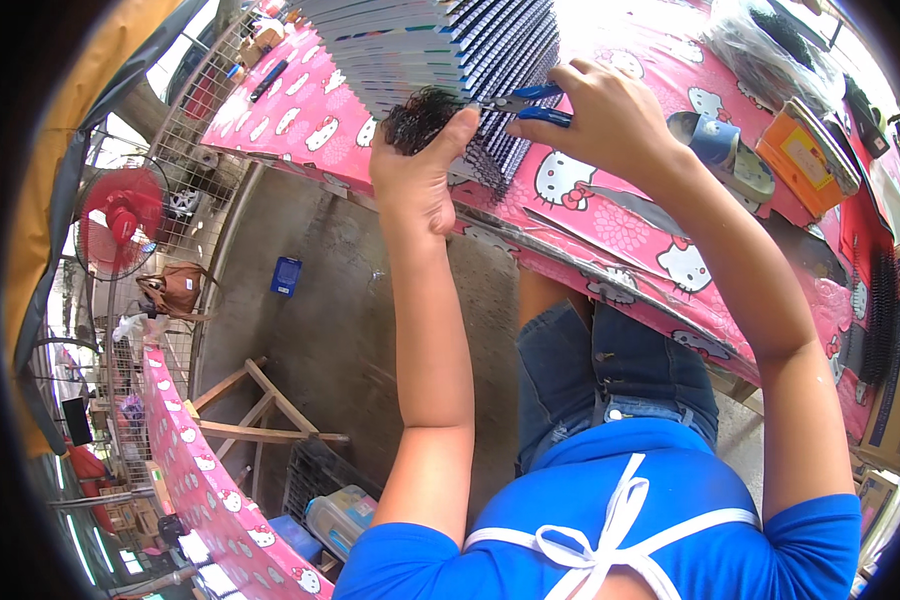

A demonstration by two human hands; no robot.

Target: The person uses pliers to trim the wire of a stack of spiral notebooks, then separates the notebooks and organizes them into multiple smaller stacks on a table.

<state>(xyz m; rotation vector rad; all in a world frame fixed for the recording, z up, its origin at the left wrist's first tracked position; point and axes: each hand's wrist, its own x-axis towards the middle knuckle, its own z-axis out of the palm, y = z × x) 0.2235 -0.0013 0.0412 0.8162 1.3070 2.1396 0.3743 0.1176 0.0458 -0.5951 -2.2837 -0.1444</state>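
A tall stack of notebooks (390,60) stands on the table, with a row of dark coil bindings (510,55) along its right side. In my left hand (417,185) lies a tangle of black wiry coil pieces (417,118). The fingers curl behind it, partly hidden, while the thumb points at the lower corner of the stack. My right hand (618,112) grips blue-handled pliers (548,117). Their metal jaws reach to the bindings, just beside my left thumb tip; whether they bite on a wire is too small to tell.
A pink cartoon-print cover (610,225) lies over the table. To the right are a sandal-like shoe (725,150), an orange box (805,160), a clear plastic bag (770,60) and black coils (882,300). A red fan (122,220) and wooden trestle (260,405) stand left.
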